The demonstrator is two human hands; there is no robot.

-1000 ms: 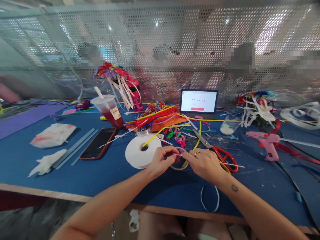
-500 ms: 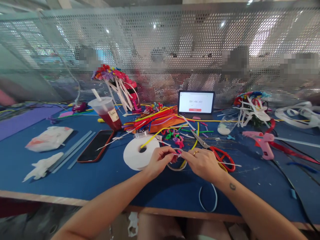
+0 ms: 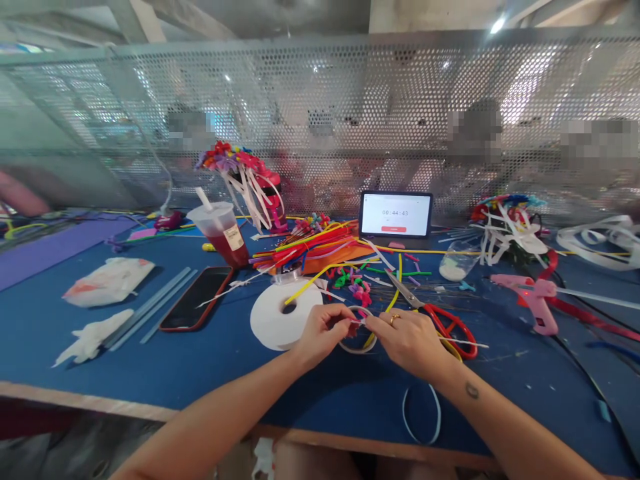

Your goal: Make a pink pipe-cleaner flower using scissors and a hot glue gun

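My left hand (image 3: 324, 333) is closed in a pinch at the middle of the table. Facing it, my right hand (image 3: 406, 337), with a ring on one finger, is pinched too. Their fingertips nearly meet on a small pink and white piece (image 3: 358, 322), mostly covered by the fingers. Behind and below it lies a pale ring-shaped roll (image 3: 358, 350). A thin white stem (image 3: 467, 343) shows to the right of my right hand; whether the hand holds it I cannot tell. Red-handled scissors (image 3: 453, 327) lie close behind that hand. A white ribbon roll (image 3: 270, 320) lies beside my left hand.
Beyond the hands is a pile of coloured pipe cleaners (image 3: 310, 247) and a tablet (image 3: 395, 215) showing a timer. A drink cup (image 3: 220, 233) and a phone (image 3: 197, 300) are left. At right lies a pink glue gun (image 3: 537, 300); a ribbon loop (image 3: 421, 440) sits near the front edge.
The camera has tilted slightly, so everything sits a little lower and further right in view. Both hands keep their pinch on the small piece with hardly any movement.
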